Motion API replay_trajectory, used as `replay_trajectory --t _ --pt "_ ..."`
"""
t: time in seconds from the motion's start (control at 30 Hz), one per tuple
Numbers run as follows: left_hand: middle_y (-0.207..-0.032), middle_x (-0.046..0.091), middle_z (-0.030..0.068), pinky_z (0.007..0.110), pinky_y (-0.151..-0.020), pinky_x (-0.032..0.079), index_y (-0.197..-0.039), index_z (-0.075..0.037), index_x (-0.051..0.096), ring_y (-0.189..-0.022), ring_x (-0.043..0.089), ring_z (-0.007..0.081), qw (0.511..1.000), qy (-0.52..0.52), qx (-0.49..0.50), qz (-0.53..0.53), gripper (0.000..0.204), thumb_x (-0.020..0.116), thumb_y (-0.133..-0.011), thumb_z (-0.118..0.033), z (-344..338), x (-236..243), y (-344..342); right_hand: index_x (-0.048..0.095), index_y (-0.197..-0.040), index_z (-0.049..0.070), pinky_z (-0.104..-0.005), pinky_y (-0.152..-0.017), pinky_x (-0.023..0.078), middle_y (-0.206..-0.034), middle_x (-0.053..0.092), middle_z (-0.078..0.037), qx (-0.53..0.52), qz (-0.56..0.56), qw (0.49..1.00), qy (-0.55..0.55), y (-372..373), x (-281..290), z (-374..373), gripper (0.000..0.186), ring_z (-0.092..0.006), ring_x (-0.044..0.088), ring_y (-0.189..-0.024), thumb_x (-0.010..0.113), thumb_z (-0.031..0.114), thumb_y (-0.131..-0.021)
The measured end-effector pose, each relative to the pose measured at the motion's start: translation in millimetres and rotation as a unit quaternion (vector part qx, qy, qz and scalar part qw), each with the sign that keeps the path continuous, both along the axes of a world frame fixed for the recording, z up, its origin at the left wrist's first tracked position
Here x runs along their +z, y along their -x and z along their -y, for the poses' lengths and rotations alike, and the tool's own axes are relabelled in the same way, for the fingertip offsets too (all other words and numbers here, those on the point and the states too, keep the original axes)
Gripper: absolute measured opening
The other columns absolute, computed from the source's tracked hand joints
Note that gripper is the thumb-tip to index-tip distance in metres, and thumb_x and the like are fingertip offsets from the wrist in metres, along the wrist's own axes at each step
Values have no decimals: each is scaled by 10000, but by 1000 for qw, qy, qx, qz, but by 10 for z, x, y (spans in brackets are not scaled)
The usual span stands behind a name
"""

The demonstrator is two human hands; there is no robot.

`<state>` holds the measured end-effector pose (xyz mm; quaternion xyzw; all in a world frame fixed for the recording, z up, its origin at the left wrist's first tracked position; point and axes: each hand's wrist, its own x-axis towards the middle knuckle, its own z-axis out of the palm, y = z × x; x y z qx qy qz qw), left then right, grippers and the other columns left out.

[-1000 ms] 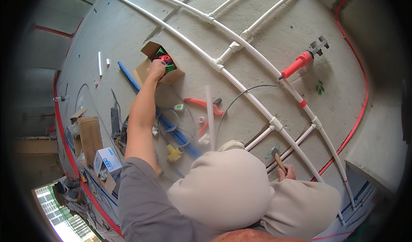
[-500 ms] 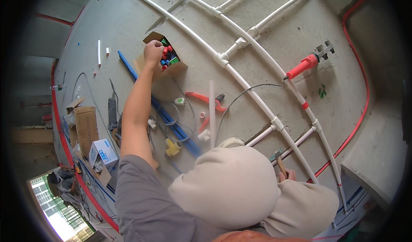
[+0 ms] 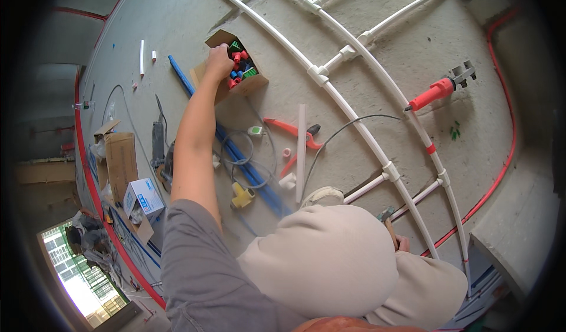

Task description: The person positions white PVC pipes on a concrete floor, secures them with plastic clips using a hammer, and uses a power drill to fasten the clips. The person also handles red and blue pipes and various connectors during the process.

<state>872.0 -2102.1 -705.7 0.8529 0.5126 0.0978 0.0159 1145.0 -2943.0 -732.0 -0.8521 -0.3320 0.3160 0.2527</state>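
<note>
My left hand [image 3: 219,61] is at an opened cardboard box [image 3: 254,86], its fingers curled down over the contents. Red, blue and green plastic pieces [image 3: 238,68] fill the box. What the fingertips pinch is hidden by the hand itself. Beside my knee, my right hand [image 3: 402,243] is closed around the wooden handle of a hammer [image 3: 387,215]. Only its fingers show past the trouser leg. Blue pipes [image 3: 236,155] run beneath my left forearm.
White pipes [image 3: 359,133] joined by tees cross the concrete floor. A red pipe-welding tool [image 3: 433,93] rests by them. Red pipe cutters [image 3: 295,130], a white strip [image 3: 301,149] and a yellow plug [image 3: 242,196] lie ahead. Cartons [image 3: 121,160] stand left; a person [image 3: 88,240] is far left.
The view has shifted, so most things appear a little farther right. My left hand remains at the box, its fingers lower against the contents. My right hand keeps the hammer.
</note>
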Motion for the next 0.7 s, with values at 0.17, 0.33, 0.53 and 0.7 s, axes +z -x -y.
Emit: replay_trajectory --t 0.17,0.33,0.53,0.7 --pt "-1111 721 269 520 -957 532 -997 -24 676 -1093 672 453 984 135 108 42 191 554 -870 -97 -207 48 -27 634 -1113 11 -416 -910 502 -1081 625 -159 -26 35 998 -42 45 19 -41 293 -339 622 -984 772 120 -879" --pt "-1126 717 322 548 -969 540 -999 14 751 -1101 687 488 984 138 111 -36 285 555 -844 -123 -356 18 66 635 -1117 10 -420 -901 499 -1073 622 -161 -74 7 997 -15 146 116 -161 295 -343 619 -971 767 132 -883" --pt "-1138 723 318 564 -982 540 -1079 44 742 -1117 682 508 990 44 111 -72 378 617 -809 -190 -173 9 35 660 -1100 29 -430 -881 512 -1048 636 -163 -114 18 993 14 258 233 -258 285 -355 629 -960 781 157 -876" --pt "-1356 631 337 677 -1127 356 -1456 -47 464 -1344 550 522 966 117 186 -136 679 666 -836 -237 181 112 -22 667 -1103 45 -429 -843 534 -1052 655 -156 -110 53 992 -31 298 170 -261 316 -363 658 -955 810 184 -858"
